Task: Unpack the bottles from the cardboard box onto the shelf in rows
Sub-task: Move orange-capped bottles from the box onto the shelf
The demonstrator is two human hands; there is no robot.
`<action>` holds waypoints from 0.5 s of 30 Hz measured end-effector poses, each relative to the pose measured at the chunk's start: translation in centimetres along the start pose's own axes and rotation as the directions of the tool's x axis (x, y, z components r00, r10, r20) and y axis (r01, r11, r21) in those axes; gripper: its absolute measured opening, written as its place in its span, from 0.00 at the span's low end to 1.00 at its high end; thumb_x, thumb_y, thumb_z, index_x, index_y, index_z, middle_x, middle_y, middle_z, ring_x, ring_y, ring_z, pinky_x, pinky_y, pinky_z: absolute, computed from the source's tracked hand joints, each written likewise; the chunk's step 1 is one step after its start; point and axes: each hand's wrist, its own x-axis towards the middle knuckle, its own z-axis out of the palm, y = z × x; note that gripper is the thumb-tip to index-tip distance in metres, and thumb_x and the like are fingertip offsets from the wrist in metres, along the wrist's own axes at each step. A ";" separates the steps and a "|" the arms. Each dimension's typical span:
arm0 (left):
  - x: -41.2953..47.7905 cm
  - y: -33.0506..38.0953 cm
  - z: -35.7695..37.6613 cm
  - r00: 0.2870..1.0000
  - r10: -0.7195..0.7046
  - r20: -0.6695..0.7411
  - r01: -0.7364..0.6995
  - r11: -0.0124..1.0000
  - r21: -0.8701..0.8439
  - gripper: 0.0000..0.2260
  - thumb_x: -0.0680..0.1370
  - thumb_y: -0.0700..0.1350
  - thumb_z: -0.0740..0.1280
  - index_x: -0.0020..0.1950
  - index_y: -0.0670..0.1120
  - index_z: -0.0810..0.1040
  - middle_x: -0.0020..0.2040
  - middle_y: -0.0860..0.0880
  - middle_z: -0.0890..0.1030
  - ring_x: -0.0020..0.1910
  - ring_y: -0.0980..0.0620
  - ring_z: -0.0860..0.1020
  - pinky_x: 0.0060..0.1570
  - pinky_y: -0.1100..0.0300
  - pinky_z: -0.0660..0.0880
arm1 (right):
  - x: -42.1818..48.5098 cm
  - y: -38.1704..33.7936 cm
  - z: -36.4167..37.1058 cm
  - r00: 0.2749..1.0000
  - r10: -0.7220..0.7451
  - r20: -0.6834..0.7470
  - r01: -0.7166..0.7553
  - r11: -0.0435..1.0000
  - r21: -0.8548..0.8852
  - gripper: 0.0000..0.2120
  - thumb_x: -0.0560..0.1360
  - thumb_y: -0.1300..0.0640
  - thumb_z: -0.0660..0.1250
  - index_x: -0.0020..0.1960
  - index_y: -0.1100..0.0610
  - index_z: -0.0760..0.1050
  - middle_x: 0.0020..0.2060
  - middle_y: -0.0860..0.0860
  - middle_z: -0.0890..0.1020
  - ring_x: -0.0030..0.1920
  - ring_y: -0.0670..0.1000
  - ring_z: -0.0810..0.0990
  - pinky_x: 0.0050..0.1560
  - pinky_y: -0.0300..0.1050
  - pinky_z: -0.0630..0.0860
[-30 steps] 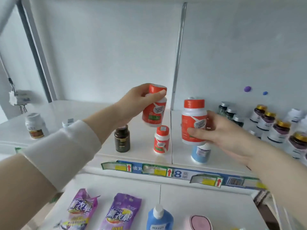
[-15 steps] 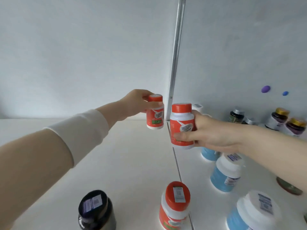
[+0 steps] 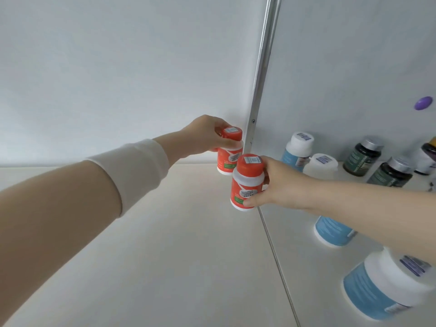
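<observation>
White shelf boards run back to a pale wall, and a seam splits them, with a metal upright rising at its far end. Two red-capped bottles stand upright just left of that seam, one behind the other and nearly touching. The rear bottle sits close to the wall, right beside the foot of the upright. The left hand is clamped on it from the left, fingers curled round its cap and shoulder. The front bottle is held at the seam by the right hand, which grips it from the right with the thumb laid across the lower label and the fingers wrapped behind. Whether either base rests on the shelf or hangs just above it cannot be told. A white sleeve covers the left forearm near the wrist, while the right forearm is bare. Right of the seam, three blue bottles with white caps form a row from back to front: one by the wall, one crossed by the right forearm, and one nearest, blurred. Farther right stand dark bottles with silver caps, and more at the frame edge are cut off. A purple dot sits on the wall panel above them.
</observation>
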 end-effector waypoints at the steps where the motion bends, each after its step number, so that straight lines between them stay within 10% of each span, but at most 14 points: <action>1: 0.1 -0.1 0.0 1.000 -0.002 0.013 0.002 1.000 -0.003 0.20 0.70 0.48 0.74 0.59 0.44 0.78 0.52 0.47 0.81 0.52 0.48 0.80 0.53 0.56 0.79 | 0.3 0.1 0.1 1.000 -0.001 0.007 0.001 1.000 0.000 0.28 0.66 0.64 0.76 0.57 0.45 0.66 0.46 0.38 0.77 0.48 0.39 0.77 0.44 0.28 0.73; 5: 0.5 -0.6 0.3 0.999 -0.004 0.033 0.004 1.000 -0.007 0.20 0.69 0.48 0.75 0.59 0.44 0.78 0.52 0.46 0.82 0.52 0.48 0.81 0.53 0.57 0.79 | 1.2 0.3 0.2 1.000 -0.015 0.019 0.016 1.000 -0.018 0.25 0.66 0.65 0.75 0.46 0.42 0.67 0.42 0.35 0.75 0.44 0.38 0.76 0.41 0.25 0.72; 15: 1.0 -1.2 1.1 0.999 0.020 0.042 -0.021 1.000 0.014 0.21 0.69 0.49 0.75 0.60 0.45 0.77 0.55 0.47 0.81 0.54 0.48 0.79 0.59 0.52 0.76 | 2.1 0.6 0.3 0.998 0.054 -0.018 -0.055 0.993 -0.106 0.33 0.65 0.66 0.76 0.64 0.53 0.65 0.53 0.45 0.75 0.55 0.47 0.75 0.57 0.40 0.72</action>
